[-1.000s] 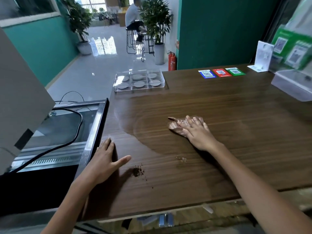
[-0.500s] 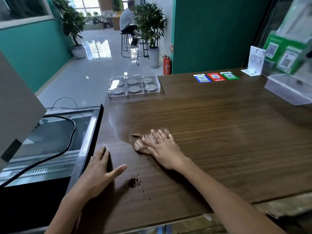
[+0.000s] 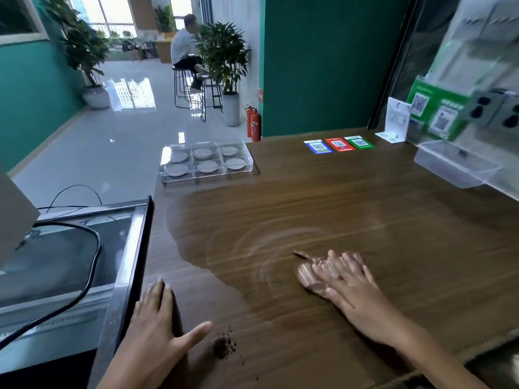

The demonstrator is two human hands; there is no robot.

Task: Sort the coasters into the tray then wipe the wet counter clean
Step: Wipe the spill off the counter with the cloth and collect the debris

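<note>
A clear compartmented tray [image 3: 250,164] stands at the counter's far left edge, with a grey round coaster [image 3: 207,166] in each of its several cells. My right hand [image 3: 348,284] lies flat on a brownish cloth [image 3: 307,275] and presses it against the wooden counter [image 3: 337,209], right of centre. A wet sheen [image 3: 202,234] with curved wipe streaks spreads to the left of the cloth. My left hand [image 3: 157,332] rests flat with spread fingers on the counter's near left edge and holds nothing.
A small heap of dark crumbs [image 3: 223,346] lies beside my left thumb. Three QR cards [image 3: 339,144] and a white stand [image 3: 396,123] sit at the back. A clear box [image 3: 455,167] stands at right. A glass-topped unit with a black cable [image 3: 92,265] borders the counter's left.
My right hand swept the cloth left and then back to the right, leaving curved streaks in the wet patch. The left hand stayed put.
</note>
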